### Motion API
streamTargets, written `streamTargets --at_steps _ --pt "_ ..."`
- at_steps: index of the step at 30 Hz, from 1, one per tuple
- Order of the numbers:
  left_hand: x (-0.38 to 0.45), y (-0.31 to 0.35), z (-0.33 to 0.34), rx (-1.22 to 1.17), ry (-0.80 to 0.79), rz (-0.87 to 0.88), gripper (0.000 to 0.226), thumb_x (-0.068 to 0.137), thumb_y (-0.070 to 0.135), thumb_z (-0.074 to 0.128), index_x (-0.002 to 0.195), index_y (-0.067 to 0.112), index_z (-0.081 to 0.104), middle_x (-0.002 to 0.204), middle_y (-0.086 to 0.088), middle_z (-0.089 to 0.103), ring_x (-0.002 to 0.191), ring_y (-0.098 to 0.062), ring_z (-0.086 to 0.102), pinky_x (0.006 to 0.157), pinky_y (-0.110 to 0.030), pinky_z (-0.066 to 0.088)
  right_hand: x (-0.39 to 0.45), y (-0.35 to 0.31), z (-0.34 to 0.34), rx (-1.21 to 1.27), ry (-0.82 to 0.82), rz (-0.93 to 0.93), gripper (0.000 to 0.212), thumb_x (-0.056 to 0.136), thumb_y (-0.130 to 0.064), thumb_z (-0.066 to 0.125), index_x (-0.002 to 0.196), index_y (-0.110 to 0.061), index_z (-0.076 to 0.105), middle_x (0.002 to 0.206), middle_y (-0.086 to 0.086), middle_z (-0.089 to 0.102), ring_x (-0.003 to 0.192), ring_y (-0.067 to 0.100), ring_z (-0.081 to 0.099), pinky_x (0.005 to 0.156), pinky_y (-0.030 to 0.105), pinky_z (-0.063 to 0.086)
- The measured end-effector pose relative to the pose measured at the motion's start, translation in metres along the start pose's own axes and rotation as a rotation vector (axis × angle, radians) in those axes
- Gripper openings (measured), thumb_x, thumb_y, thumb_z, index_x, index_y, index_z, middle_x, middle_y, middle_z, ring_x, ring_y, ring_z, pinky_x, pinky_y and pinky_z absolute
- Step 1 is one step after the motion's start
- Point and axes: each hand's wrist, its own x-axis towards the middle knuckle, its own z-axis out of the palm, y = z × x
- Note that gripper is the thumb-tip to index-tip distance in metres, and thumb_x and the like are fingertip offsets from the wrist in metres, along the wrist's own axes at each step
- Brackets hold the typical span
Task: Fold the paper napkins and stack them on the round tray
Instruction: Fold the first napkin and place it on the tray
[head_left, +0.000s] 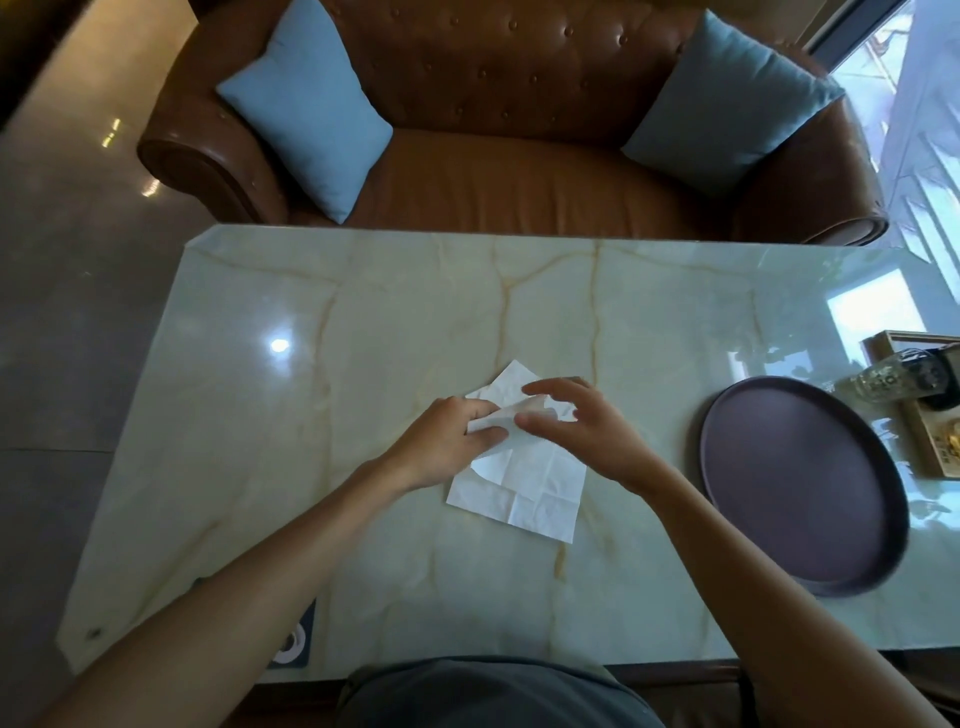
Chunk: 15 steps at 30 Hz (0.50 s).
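Observation:
A white, creased paper napkin (524, 483) lies near the middle of the marble table (363, 322). My left hand (447, 441) pinches a raised flap of it between thumb and fingers at the napkin's left side. My right hand (587, 431) hovers over the upper part, thumb and forefinger closed on the same lifted flap, the other fingers spread. Another white sheet corner (511, 379) pokes out beyond the hands. The round dark purple tray (800, 488) sits at the right of the table with nothing on it.
A wooden box (930, 410) holding a glass jar and dark items stands at the far right edge behind the tray. A brown leather sofa (519, 171) with two blue cushions faces the table. A small dark object (296, 644) lies at the table's near edge.

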Motion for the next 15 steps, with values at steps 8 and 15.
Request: streamTargets --at_steps 8,15 --pt "-0.001 -0.005 -0.018 -0.045 -0.042 0.015 0.018 0.096 0.043 0.061 0.108 0.034 0.072 0.075 0.016 0.069 0.055 -0.001 0.050 0.059 -0.021 0.040 0.013 -0.015 0.003 -0.172 -0.114 -0.101 0.007 0.093 -0.025 0.072 0.091 -0.017 0.074 0.088 0.005 0.073 0.084 0.029 0.067 0.078 0.047 0.053" --pt "-0.009 -0.010 -0.026 -0.097 -0.037 0.045 0.020 0.100 0.031 0.058 0.092 0.024 0.075 0.069 0.026 0.064 0.055 0.008 0.052 0.056 -0.009 0.037 0.014 -0.023 0.015 -0.200 -0.123 -0.061 0.015 0.094 -0.030 0.069 0.086 -0.019 0.076 0.084 -0.004 0.075 0.082 0.019 0.068 0.075 0.039 0.053"
